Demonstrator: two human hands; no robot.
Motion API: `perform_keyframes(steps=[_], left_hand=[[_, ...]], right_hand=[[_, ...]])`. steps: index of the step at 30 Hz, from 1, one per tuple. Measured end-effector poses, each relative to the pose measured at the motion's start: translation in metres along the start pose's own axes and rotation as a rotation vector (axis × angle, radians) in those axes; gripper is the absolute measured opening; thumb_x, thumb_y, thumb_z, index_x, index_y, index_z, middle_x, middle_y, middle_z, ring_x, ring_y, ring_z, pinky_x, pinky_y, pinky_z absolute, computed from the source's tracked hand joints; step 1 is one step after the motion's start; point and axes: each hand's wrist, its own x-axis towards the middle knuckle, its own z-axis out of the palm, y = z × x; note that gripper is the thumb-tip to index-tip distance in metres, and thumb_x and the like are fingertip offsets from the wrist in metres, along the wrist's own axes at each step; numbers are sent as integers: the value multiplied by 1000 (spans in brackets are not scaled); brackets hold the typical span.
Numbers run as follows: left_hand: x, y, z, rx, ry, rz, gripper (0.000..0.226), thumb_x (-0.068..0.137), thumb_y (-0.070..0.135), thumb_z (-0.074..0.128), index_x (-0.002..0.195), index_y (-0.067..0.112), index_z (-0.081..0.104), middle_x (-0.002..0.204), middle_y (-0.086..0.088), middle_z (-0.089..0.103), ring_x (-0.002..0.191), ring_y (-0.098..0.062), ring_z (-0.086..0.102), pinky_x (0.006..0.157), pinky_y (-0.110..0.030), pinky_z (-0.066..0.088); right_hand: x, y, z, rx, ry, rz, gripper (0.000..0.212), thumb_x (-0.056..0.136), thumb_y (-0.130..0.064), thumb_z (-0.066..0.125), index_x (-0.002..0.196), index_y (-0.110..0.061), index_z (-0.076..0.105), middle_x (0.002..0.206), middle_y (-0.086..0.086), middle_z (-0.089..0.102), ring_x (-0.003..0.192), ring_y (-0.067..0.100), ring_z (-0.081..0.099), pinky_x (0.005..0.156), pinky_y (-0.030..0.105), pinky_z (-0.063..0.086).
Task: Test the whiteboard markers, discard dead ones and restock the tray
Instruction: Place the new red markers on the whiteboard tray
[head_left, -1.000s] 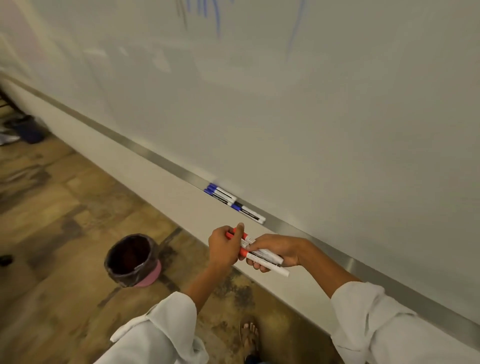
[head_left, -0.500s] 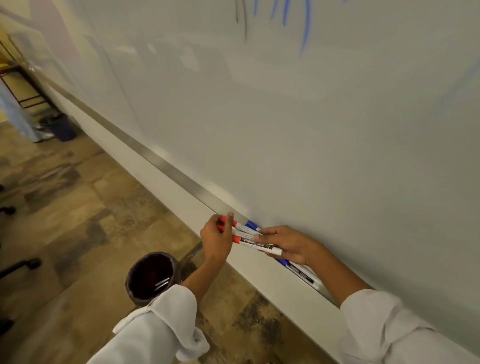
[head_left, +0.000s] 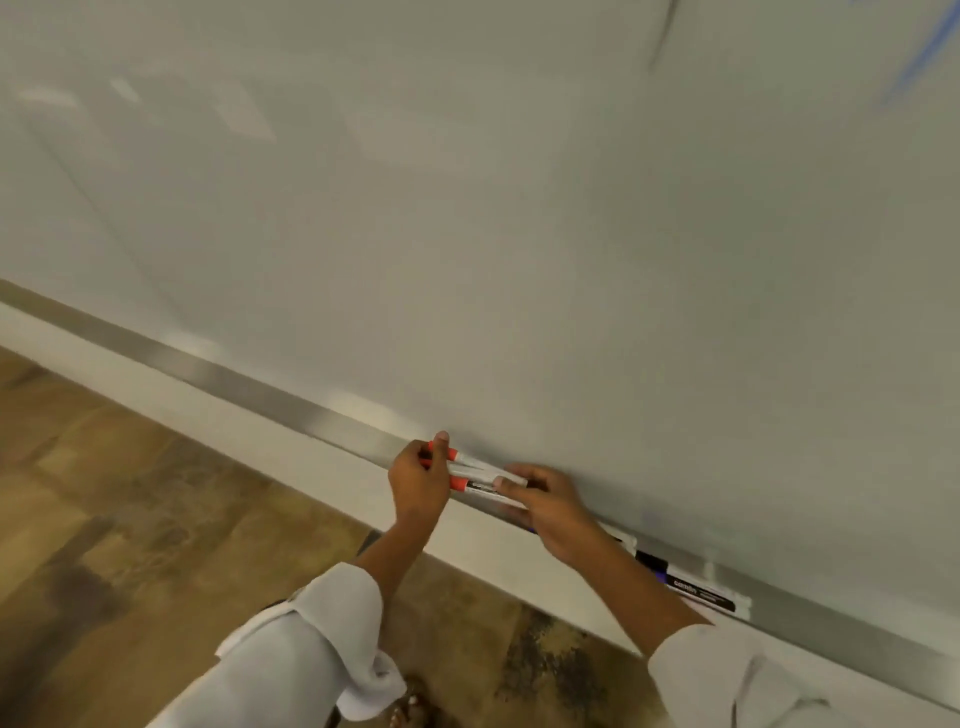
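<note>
Holding a small bundle of red-capped markers (head_left: 480, 480) between them, both hands are at the metal tray (head_left: 291, 402) under the whiteboard (head_left: 467, 208). The left hand (head_left: 418, 480) is closed around the red cap ends, with the thumb lying on top of the upper cap. The right hand (head_left: 545, 501) is closed over the white barrels, its fingers curled on them. The bundle lies along the tray line and seems to touch its edge, but I cannot tell if it already rests inside. Further right on the tray lie other markers (head_left: 691, 584) with dark caps, partly hidden by the right forearm.

I judge that the step in hand is the restocking: the red markers are being laid into the tray. The next move asks to lower them flat into the channel, parallel to the board, and to open both hands slowly so that none rolls over the front lip to the floor (head_left: 156, 519).
</note>
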Motion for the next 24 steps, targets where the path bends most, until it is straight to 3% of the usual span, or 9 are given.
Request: perform_keyframes(steps=[2, 4, 6, 9, 12, 15, 17, 20, 24], left_hand=[[20, -8, -7, 1, -132, -47, 40, 95, 44, 52, 83, 9, 66, 72, -12, 69, 56, -26, 64, 53, -35, 56], [36, -11, -13, 8, -255, -109, 39, 96, 40, 51, 85, 6, 65, 75, -15, 69, 51, -25, 61, 49, -33, 54], [51, -10, -17, -21, -372, -227, 31, 97, 30, 53, 88, 4, 66, 84, -16, 70, 63, -27, 65, 55, -34, 57], [68, -6, -23, -153, -561, -439, 18, 91, 7, 56, 87, -4, 69, 87, -19, 70, 70, -28, 69, 60, -32, 61], [79, -5, -32, -208, -714, -520, 23, 92, 5, 51, 84, -1, 71, 88, -17, 71, 76, -28, 70, 64, -34, 60], [85, -6, -34, -239, -751, -587, 26, 96, 9, 43, 90, 0, 67, 93, -17, 69, 82, -30, 65, 76, -39, 58], [87, -7, -34, -265, -729, -643, 25, 98, 13, 40, 101, -2, 59, 96, -19, 63, 84, -30, 62, 79, -41, 55], [86, -2, -34, -273, -718, -660, 30, 100, 20, 37, 108, -2, 56, 98, -18, 61, 86, -29, 61, 70, -37, 54], [75, 5, -31, -252, -677, -599, 28, 100, 19, 36, 90, 4, 58, 83, -12, 65, 73, -22, 64, 54, -28, 53]], right_hand=[[3, 6, 17, 50, 71, -17, 23, 83, 3, 73, 105, 1, 66, 105, 16, 66, 85, 18, 71, 65, 26, 59], [7, 12, 28, 64, 134, -41, 16, 83, 4, 73, 96, -3, 68, 96, 12, 67, 78, 15, 73, 62, 25, 59], [11, 17, 33, 60, 205, -53, 15, 82, 5, 74, 93, -4, 70, 90, 10, 66, 74, 14, 73, 62, 24, 59], [17, 25, 33, 22, 272, -53, 19, 79, 5, 76, 93, -7, 71, 96, 13, 63, 78, 19, 72, 66, 26, 60], [21, 33, 32, -1, 330, -35, 22, 77, 5, 79, 93, -8, 71, 105, 17, 62, 90, 29, 70, 77, 35, 61], [24, 37, 34, -95, 403, -40, 25, 74, 1, 83, 94, -11, 72, 109, 19, 66, 100, 37, 68, 87, 47, 59], [25, 39, 35, -206, 462, -50, 28, 73, -6, 86, 96, -14, 73, 108, 15, 70, 98, 33, 68, 88, 44, 59], [23, 42, 39, -281, 522, -77, 27, 73, -12, 87, 93, -22, 72, 99, 6, 72, 82, 17, 66, 77, 28, 59], [19, 47, 46, -324, 574, -149, 27, 75, -11, 85, 98, -15, 73, 93, 0, 69, 83, 16, 65, 80, 28, 58]])
